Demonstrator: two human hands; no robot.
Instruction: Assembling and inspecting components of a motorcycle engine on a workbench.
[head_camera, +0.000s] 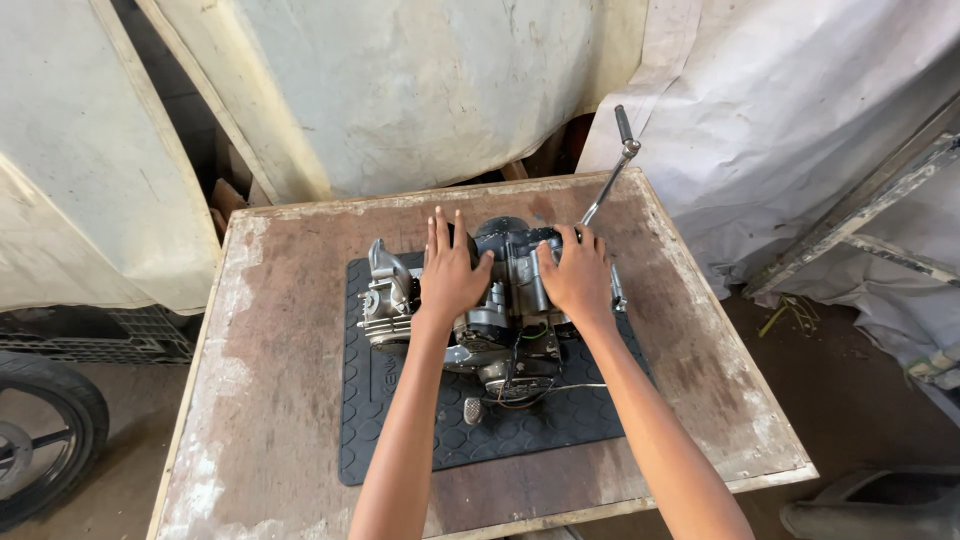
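On a worn brown wooden table (300, 400) with flaking pale edges, a black rubber mat with a hexagon pattern (400, 440) is lying under a grey metal motorcycle engine (500, 320). Pale, stained sheets (420, 90) are hanging behind, and a black tyre (40, 430) is showing at the left, cut off by the frame. Both hands are covering the engine's top, hiding much of it. The left hand (450, 275) is resting flat, fingers spread; the right hand (578, 275) is curling over the casing, gripping it. The engine's long axis is running left to right, and its thin silver kick lever (610, 180) is pointing up and away toward the sheets.
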